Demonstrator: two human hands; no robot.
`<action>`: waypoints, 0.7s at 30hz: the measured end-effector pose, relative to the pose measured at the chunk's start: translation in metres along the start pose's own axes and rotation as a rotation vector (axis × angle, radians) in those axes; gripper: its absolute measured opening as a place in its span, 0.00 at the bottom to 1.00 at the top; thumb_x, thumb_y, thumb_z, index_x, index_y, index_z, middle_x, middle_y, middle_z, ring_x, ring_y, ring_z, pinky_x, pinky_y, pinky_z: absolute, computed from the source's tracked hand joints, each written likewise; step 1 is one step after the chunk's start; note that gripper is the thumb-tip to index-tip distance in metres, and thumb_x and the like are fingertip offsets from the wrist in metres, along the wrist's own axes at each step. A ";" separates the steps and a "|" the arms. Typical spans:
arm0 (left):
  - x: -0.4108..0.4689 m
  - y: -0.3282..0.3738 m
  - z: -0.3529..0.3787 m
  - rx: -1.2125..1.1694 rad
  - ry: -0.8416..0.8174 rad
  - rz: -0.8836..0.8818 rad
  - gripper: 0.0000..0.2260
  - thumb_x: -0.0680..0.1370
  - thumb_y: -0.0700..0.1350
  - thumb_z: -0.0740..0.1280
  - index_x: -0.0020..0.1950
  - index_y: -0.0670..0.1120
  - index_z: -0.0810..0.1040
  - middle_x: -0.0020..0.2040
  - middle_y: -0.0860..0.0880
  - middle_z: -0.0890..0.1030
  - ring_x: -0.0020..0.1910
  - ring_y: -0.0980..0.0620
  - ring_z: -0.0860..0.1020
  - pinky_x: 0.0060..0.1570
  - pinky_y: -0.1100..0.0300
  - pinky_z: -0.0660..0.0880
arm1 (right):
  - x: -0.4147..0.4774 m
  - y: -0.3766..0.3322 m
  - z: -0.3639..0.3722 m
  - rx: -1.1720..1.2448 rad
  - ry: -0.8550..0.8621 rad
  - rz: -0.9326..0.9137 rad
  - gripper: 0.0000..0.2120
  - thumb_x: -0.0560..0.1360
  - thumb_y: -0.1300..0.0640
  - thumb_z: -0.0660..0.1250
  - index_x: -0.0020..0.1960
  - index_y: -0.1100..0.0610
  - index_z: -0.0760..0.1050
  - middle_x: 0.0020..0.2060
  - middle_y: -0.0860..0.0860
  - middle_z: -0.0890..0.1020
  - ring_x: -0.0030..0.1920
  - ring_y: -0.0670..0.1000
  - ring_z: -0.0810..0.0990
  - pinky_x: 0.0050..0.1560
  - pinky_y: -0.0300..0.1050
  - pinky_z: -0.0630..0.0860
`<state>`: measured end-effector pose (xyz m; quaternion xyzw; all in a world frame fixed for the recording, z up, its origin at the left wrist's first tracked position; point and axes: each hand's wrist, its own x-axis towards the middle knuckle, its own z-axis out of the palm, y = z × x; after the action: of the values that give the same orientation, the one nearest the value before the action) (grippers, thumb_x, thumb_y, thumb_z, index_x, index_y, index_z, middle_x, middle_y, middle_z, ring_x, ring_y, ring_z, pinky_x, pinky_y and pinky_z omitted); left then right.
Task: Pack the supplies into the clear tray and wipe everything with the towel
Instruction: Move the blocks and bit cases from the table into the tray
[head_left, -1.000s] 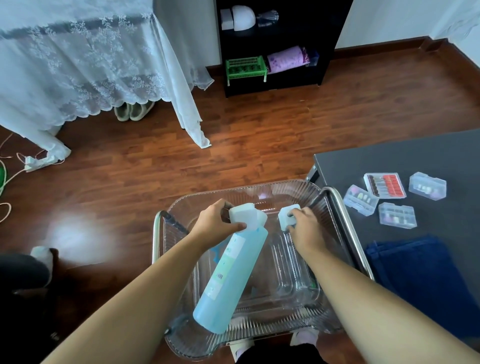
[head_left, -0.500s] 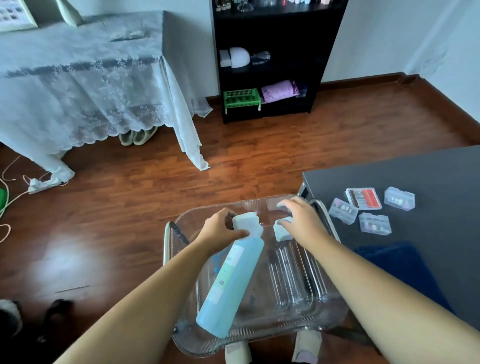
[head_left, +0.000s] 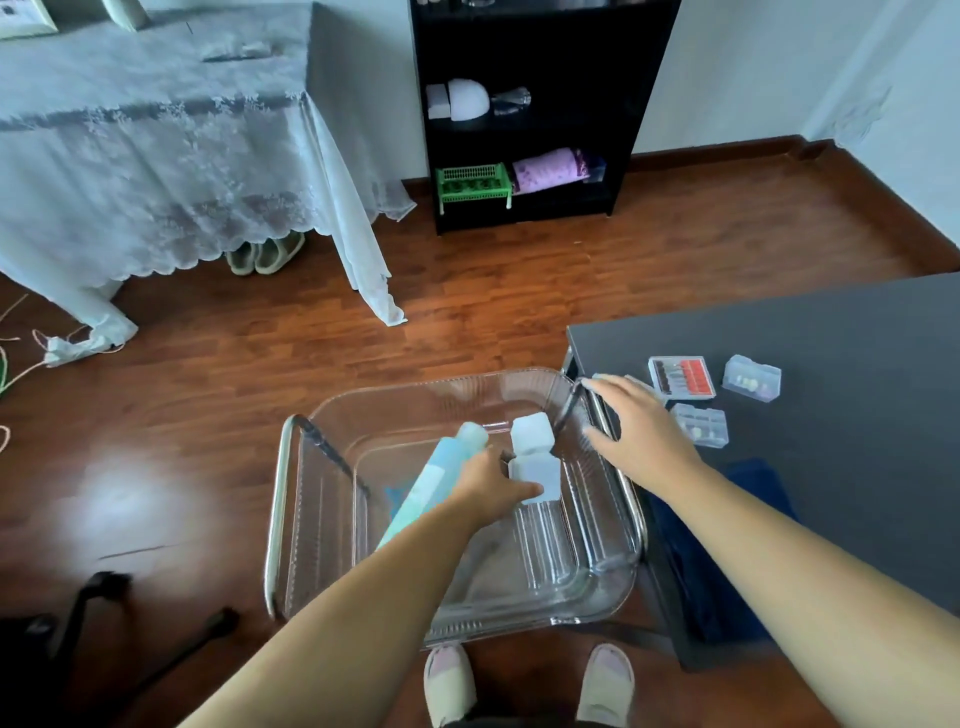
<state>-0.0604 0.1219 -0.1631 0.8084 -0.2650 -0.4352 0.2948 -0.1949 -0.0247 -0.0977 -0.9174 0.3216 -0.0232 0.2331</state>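
Note:
The clear tray (head_left: 597, 597) sits on a chrome cart in front of me. Inside it a tall light-blue bottle (head_left: 431, 483) leans toward the left, and a small white-capped bottle (head_left: 535, 457) stands beside it. My left hand (head_left: 493, 488) is in the tray with its fingers on the small bottle's base. With spread, straight fingers and nothing in it, my right hand (head_left: 639, 431) hovers over the tray's right rim, near the dark table. Several small clear boxes (head_left: 698, 425) and a red-lined bit case (head_left: 681, 376) lie on that table. A dark blue towel (head_left: 727, 545) hangs at the table edge.
The dark grey table (head_left: 831, 364) stands on the right. Behind on the wooden floor are a black shelf unit (head_left: 530, 104) and a lace-covered table (head_left: 156, 130). The cart's chrome rail (head_left: 275, 519) runs along the tray's left side. My slippers (head_left: 449, 680) show below the tray.
My right hand let go of the small white-capped bottle and moved right toward the table. My left hand left the blue bottle's cap and went to the small bottle. The camera tilted up.

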 end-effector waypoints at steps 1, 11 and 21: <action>0.002 -0.002 0.010 -0.011 0.002 -0.031 0.20 0.69 0.47 0.76 0.56 0.41 0.74 0.53 0.42 0.80 0.52 0.44 0.79 0.48 0.55 0.74 | 0.000 0.003 0.002 0.006 0.003 -0.012 0.27 0.76 0.53 0.64 0.73 0.50 0.62 0.72 0.48 0.66 0.73 0.51 0.61 0.70 0.49 0.61; 0.025 -0.017 0.047 0.020 0.095 -0.174 0.21 0.69 0.48 0.76 0.56 0.44 0.73 0.55 0.44 0.80 0.54 0.46 0.77 0.54 0.53 0.75 | 0.004 0.017 0.008 0.102 0.082 -0.120 0.25 0.75 0.55 0.66 0.71 0.53 0.66 0.70 0.49 0.70 0.70 0.50 0.66 0.67 0.43 0.61; 0.012 -0.024 0.048 0.286 0.170 -0.077 0.26 0.70 0.47 0.75 0.62 0.44 0.68 0.57 0.43 0.80 0.56 0.42 0.77 0.54 0.49 0.75 | 0.002 0.015 0.008 0.096 0.086 -0.124 0.25 0.75 0.55 0.65 0.71 0.52 0.66 0.70 0.49 0.69 0.70 0.50 0.65 0.66 0.44 0.63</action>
<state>-0.0917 0.1184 -0.2084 0.8855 -0.2673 -0.3342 0.1810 -0.2002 -0.0328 -0.1112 -0.9215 0.2724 -0.0922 0.2611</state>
